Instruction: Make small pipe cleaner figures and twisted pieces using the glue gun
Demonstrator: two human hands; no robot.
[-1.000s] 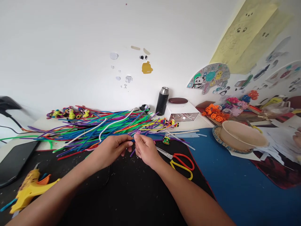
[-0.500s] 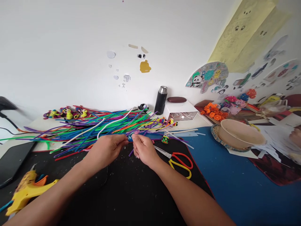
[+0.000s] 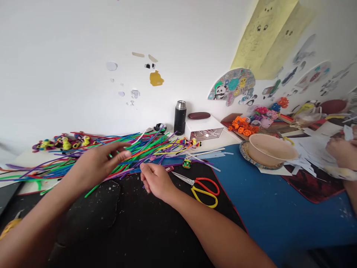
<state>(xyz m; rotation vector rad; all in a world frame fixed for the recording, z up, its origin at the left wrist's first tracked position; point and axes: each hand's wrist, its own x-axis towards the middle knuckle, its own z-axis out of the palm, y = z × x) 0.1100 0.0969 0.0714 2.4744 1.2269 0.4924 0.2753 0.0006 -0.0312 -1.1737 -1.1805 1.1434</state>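
My left hand (image 3: 97,162) hovers over the left part of a heap of coloured pipe cleaners (image 3: 145,147), thumb and fingers apart, with nothing visibly gripped. My right hand (image 3: 157,180) is closed, thumb pressed against curled fingers, just in front of the heap. What it pinches is mostly hidden; a purple bit shows below the fingers, and blue and pink bits show close by. To its right lie scissors (image 3: 195,182) with one red and one yellow handle. A small green figure (image 3: 186,162) sits behind the blades.
Pipe-cleaner figures (image 3: 64,141) stand at the back left. A black flask (image 3: 180,117) and white box (image 3: 205,128) are against the wall. Rightward are orange flowers (image 3: 243,126), a beige bowl (image 3: 272,150) and another person's hand (image 3: 340,150). A yellow glue gun (image 3: 9,227) is partly visible.
My left hand has come away from my right hand, moving left, and its fingers have opened. My right hand stays closed. The view has turned right, so the surroundings appear further left.
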